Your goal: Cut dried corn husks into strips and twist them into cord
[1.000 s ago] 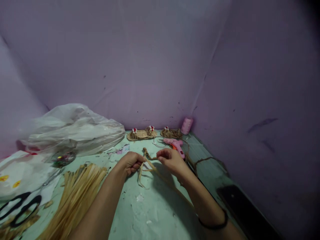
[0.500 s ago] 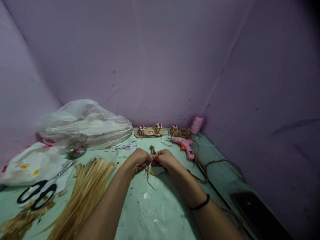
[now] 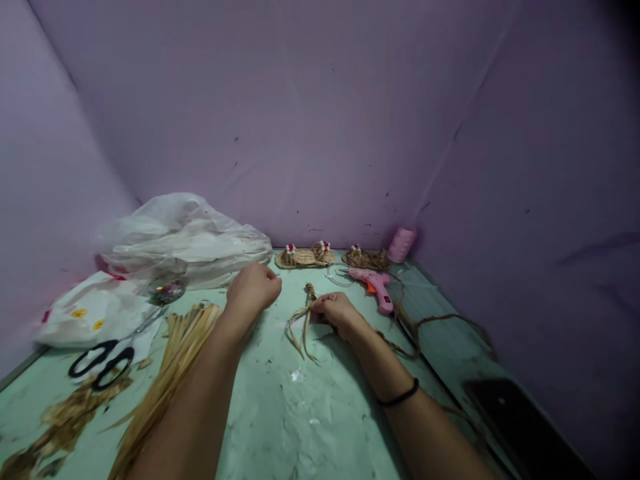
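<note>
My right hand (image 3: 336,312) pinches a short braid of dried plant fiber (image 3: 310,292) just below its knotted top. Loose pale strands of the braid hang down and curve to the left over the table. Apart from it, to the left, my left hand (image 3: 254,288) is raised with its fingers curled closed; what they hold, if anything, is hidden. Below that hand lies a bundle of flat, straw-coloured fiber strips (image 3: 185,347), partly covered by my left forearm.
Two woven slippers (image 3: 305,259) with red and white beads stand by the wall. Right of centre are a pink glue gun (image 3: 373,283), a pink thread spool (image 3: 402,245), brown cord (image 3: 440,320) and a dark phone (image 3: 520,420). Scissors (image 3: 117,367) and plastic bags (image 3: 185,233) lie left.
My left hand has left the braid and moved up and left. My right hand still pinches the braid, whose strands now spread leftward. The view has shifted slightly.
</note>
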Demonstrator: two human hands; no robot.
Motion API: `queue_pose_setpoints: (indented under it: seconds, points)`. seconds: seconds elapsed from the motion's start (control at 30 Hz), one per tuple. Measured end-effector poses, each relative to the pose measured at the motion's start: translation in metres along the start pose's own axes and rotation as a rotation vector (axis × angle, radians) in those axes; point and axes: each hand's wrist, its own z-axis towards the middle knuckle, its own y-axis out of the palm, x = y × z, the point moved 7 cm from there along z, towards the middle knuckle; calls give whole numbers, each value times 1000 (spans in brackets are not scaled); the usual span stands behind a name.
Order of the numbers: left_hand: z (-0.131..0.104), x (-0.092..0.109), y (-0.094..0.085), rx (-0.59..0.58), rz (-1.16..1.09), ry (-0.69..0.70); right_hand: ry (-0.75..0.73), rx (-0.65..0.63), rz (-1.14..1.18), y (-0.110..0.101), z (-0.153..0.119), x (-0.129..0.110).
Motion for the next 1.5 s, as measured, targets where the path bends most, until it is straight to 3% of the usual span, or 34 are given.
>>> queue_pose_setpoints:
  seconds: [0.07,0.13,0.27,0.4,0.5,0.6,0.73,0.87,0.93,1.0,1.17,1.23,1.27,1.37,1.43,1.5]
  points:
    - [-14,10,-23,111,161,42,3,-2,-13,-1,-1,0]
    - [-29,16,-40,130,298,61,5,-4,-25,-2,-1,1]
    - [-67,5,-58,225,548,170,-13,-14,-42,-2,1,4]
    - [-116,-41,-37,323,759,167,-18,-26,-54,-2,4,7]
    - [-135,-75,-7,279,869,148,-29,-30,-60,-1,4,6]
    - [-129,-97,-2,264,868,151,-39,-25,-69,-2,4,6]
    - [-98,-110,-19,275,858,283,-46,-31,-75,-1,6,7]
    - [-65,-128,-41,320,866,254,-48,-47,-74,-1,7,8]
    - [-60,-127,-46,327,848,290,-47,-51,-67,0,7,8]
    - [-66,-112,-50,358,784,365,-42,-55,-53,0,7,8]
    - [-106,-32,-56,533,348,577,-35,-70,9,1,4,5]
    - [-101,-7,-46,496,66,523,-28,-73,27,1,2,4]
    - [-89,0,-32,388,-52,417,-24,-76,33,1,0,3]
    - [-46,-3,38,-145,-326,-60,-18,-84,52,2,-2,1]
    - [-26,-3,67,-275,-343,-129,-19,-87,72,2,-2,0]
    - [-12,-7,84,-325,-365,-137,-18,-86,91,3,-2,0]
